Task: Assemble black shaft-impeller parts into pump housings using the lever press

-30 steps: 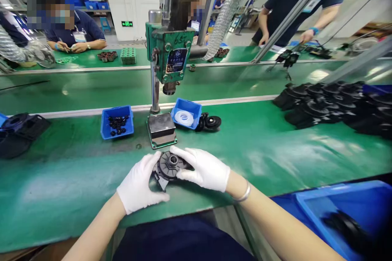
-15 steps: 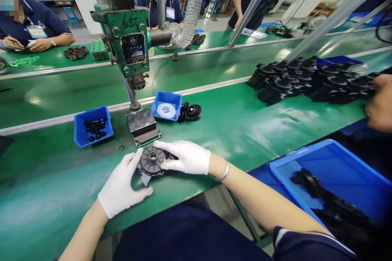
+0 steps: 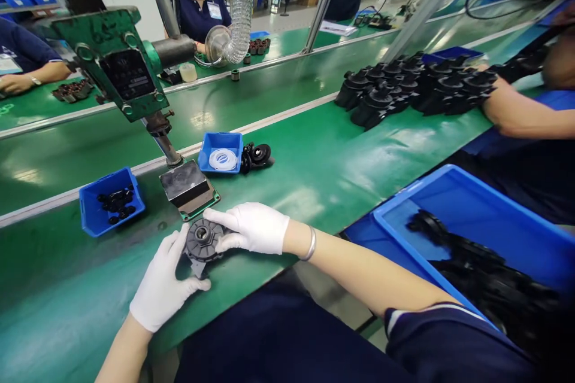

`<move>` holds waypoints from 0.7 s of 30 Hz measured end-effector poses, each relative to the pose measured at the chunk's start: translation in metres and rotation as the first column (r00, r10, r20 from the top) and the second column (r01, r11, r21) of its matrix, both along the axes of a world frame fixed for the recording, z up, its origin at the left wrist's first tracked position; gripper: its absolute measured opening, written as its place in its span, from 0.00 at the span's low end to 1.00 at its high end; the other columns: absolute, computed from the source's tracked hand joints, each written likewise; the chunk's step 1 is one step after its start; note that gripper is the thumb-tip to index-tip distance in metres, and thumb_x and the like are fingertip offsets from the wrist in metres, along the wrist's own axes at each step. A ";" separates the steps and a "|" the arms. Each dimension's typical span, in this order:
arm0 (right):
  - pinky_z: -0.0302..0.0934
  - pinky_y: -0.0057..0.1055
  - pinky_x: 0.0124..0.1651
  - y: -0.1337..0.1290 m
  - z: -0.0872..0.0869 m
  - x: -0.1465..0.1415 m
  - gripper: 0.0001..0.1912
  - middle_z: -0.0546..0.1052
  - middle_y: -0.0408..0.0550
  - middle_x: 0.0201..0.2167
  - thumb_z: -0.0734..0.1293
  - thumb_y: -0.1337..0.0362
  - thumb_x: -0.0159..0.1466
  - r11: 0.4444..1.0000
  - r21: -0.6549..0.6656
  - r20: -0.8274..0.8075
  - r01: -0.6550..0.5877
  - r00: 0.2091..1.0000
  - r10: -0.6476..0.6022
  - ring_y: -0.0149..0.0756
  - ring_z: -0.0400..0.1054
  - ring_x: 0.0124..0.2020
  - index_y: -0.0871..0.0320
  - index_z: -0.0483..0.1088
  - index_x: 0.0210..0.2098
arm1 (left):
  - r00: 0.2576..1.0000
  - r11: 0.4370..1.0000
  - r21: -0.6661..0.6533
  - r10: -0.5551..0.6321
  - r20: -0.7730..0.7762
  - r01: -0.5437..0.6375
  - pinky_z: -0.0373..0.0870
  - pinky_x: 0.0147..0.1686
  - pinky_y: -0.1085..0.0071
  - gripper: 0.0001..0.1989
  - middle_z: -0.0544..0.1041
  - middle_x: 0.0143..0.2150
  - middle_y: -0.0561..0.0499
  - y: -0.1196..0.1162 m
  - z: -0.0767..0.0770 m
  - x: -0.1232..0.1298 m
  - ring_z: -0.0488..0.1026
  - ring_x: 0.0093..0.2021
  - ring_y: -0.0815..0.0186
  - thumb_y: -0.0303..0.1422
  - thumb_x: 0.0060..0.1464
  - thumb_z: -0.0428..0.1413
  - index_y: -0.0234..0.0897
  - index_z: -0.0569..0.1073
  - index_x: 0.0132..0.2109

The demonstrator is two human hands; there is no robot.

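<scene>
A dark grey round housing (image 3: pixel 204 240) with a ribbed face, a metal-lined hole in its middle and a tab at its lower edge lies on the green bench, just before the press base. My right hand (image 3: pixel 251 228), in a white glove, grips its right side with thumb and fingers. My left hand (image 3: pixel 164 281), gloved too, is curved round its left side, the fingers at the rim and the thumb beside the lower tab. Right behind the housing is the metal block (image 3: pixel 184 182) on the base of a green press (image 3: pixel 119 66).
A blue bin of small black parts (image 3: pixel 112 200) stands left of the press, and a blue bin of white rings (image 3: pixel 220 152) behind it. Black discs (image 3: pixel 258 155) lie beside that. Many black housings (image 3: pixel 381 93) stand farther right. A large blue crate (image 3: pixel 449 239) holds black parts. Co-workers sit nearby.
The view has turned, so the bench things appear farther left and the press tilts. Both hands stay at the housing. A co-worker's arm at the right has reached toward the black housings.
</scene>
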State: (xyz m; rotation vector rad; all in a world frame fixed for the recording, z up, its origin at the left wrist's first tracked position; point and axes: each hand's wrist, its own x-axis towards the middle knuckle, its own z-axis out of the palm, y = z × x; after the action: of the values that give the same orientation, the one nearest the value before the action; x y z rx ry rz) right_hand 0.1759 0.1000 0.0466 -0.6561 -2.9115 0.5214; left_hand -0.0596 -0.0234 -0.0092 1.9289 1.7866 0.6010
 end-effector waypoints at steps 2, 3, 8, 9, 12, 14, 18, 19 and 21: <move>0.56 0.31 0.30 0.000 -0.002 0.000 0.37 0.77 0.51 0.35 0.55 0.39 0.67 1.000 0.001 -0.006 0.005 1.000 -0.005 0.42 0.71 0.32 0.58 0.56 0.65 | 1.000 1.000 0.004 0.005 -0.009 -0.005 0.63 0.60 0.45 0.53 0.63 0.63 0.38 0.000 0.000 0.000 0.61 0.64 0.42 0.57 0.43 0.62 0.43 0.50 0.70; 0.57 0.31 0.30 -0.001 -0.002 0.000 0.37 0.77 0.51 0.35 0.55 0.39 0.67 1.000 -0.003 -0.008 0.008 1.000 -0.008 0.42 0.71 0.32 0.58 0.56 0.65 | 1.000 1.000 0.003 0.007 -0.012 -0.007 0.63 0.60 0.45 0.53 0.62 0.63 0.38 0.000 -0.001 0.000 0.60 0.64 0.42 0.57 0.43 0.62 0.43 0.50 0.70; 0.62 0.34 0.34 0.001 0.000 0.000 0.35 0.78 0.52 0.37 0.58 0.40 0.67 0.997 -0.074 -0.031 0.035 0.999 -0.038 0.44 0.72 0.34 0.56 0.58 0.64 | 1.000 1.000 -0.006 0.016 -0.011 -0.016 0.62 0.60 0.47 0.51 0.62 0.63 0.40 0.000 0.001 0.004 0.60 0.64 0.44 0.55 0.45 0.62 0.44 0.50 0.70; 0.64 0.35 0.36 0.001 0.000 0.001 0.35 0.78 0.53 0.39 0.60 0.41 0.66 0.993 -0.110 -0.059 0.046 0.997 -0.053 0.45 0.73 0.36 0.56 0.58 0.64 | 1.000 1.000 -0.002 0.030 -0.009 -0.030 0.62 0.60 0.47 0.51 0.62 0.63 0.40 -0.001 0.002 0.006 0.60 0.64 0.44 0.54 0.45 0.62 0.44 0.50 0.70; 0.66 0.41 0.48 -0.002 -0.008 0.005 0.37 0.74 0.55 0.51 0.66 0.45 0.64 0.948 -0.281 -0.212 0.151 0.953 -0.215 0.48 0.72 0.48 0.54 0.54 0.67 | 0.990 0.991 0.018 0.132 0.045 -0.133 0.65 0.58 0.47 0.50 0.64 0.60 0.41 -0.004 0.004 0.015 0.65 0.61 0.45 0.52 0.45 0.64 0.42 0.51 0.69; 0.62 0.43 0.58 -0.009 -0.020 0.006 0.38 0.69 0.55 0.59 0.66 0.48 0.65 0.859 -0.452 -0.295 0.240 0.869 -0.397 0.47 0.66 0.57 0.54 0.52 0.68 | 0.963 0.979 0.002 0.198 0.183 -0.202 0.71 0.53 0.50 0.48 0.64 0.59 0.41 -0.005 0.003 0.025 0.71 0.53 0.49 0.51 0.46 0.63 0.41 0.53 0.68; 0.55 0.46 0.66 -0.029 -0.050 -0.005 0.35 0.65 0.58 0.63 0.58 0.44 0.68 0.625 -0.761 -0.329 0.172 0.728 -0.602 0.46 0.61 0.63 0.60 0.56 0.66 | 0.817 0.957 -0.016 0.256 0.516 -0.290 0.71 0.54 0.55 0.26 0.60 0.64 0.40 0.001 0.000 0.055 0.70 0.55 0.55 0.47 0.62 0.45 0.38 0.62 0.62; 0.55 0.47 0.66 -0.033 -0.054 -0.010 0.34 0.66 0.58 0.62 0.56 0.43 0.68 0.587 -0.799 -0.343 0.133 0.700 -0.626 0.46 0.61 0.63 0.61 0.58 0.64 | 0.790 0.944 0.020 0.264 0.553 -0.329 0.66 0.59 0.56 0.25 0.62 0.64 0.40 0.004 0.003 0.065 0.66 0.60 0.55 0.47 0.64 0.43 0.37 0.65 0.59; 0.59 0.48 0.63 -0.041 -0.056 -0.018 0.34 0.69 0.57 0.60 0.53 0.42 0.68 0.579 -0.800 -0.359 0.159 0.647 -0.673 0.48 0.64 0.61 0.59 0.62 0.61 | 0.650 0.922 -0.012 0.282 0.706 -0.387 0.61 0.63 0.56 0.24 0.67 0.61 0.40 0.007 0.015 0.084 0.65 0.62 0.56 0.46 0.65 0.41 0.35 0.64 0.59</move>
State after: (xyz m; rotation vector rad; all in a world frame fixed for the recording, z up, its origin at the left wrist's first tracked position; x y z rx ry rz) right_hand 0.1575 0.0589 -0.0093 -1.0049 -1.7017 1.4844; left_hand 0.0241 -0.0160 0.0057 1.1537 1.5927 1.4083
